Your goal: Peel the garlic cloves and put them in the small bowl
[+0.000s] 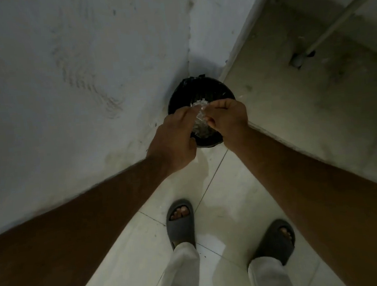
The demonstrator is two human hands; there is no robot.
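Both hands hover over a round black bin (201,90) lined with a black bag, standing in the corner of the room. My left hand (176,141) and my right hand (227,117) meet above its opening, fingers curled. Between the fingertips is a small bunch of pale papery garlic skins (200,117), pinched from both sides. More pale scraps lie inside the bin below the hands. No garlic cloves and no small bowl are in view.
A rough grey wall (65,84) runs along the left. A concrete ledge (304,111) with a white pipe (331,25) is on the right. My feet in dark slides (180,222) stand on pale floor tiles (220,185) just before the bin.
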